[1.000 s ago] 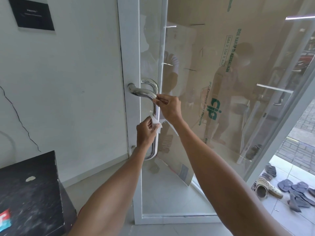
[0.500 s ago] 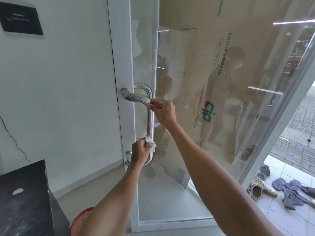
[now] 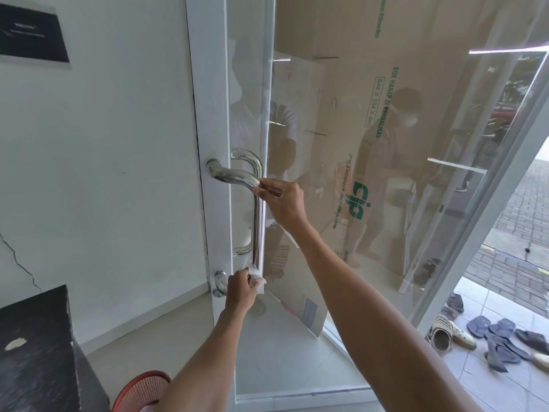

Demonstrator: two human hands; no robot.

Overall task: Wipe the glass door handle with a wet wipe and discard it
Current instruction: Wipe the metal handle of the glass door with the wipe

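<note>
A chrome bar door handle (image 3: 257,221) runs down the edge of the glass door (image 3: 356,144). My left hand (image 3: 240,288) is closed around a white wet wipe (image 3: 258,279) and presses it against the handle's lower bend. My right hand (image 3: 280,197) pinches the handle at its upper bend, fingers on the metal. A second chrome handle loop (image 3: 248,162) shows through the glass on the far side.
A red mesh basket (image 3: 142,389) sits on the floor at the bottom left, beside a black cabinet (image 3: 32,346). Cardboard sheets (image 3: 341,84) lean behind the glass. Several sandals (image 3: 487,334) lie on the tiles at the right. A white wall (image 3: 104,173) is left of the door frame.
My left hand has slid the wipe down the handle from its middle to the lower bend. My right hand kept its hold at the top. The view tilted down, bringing the red basket in.
</note>
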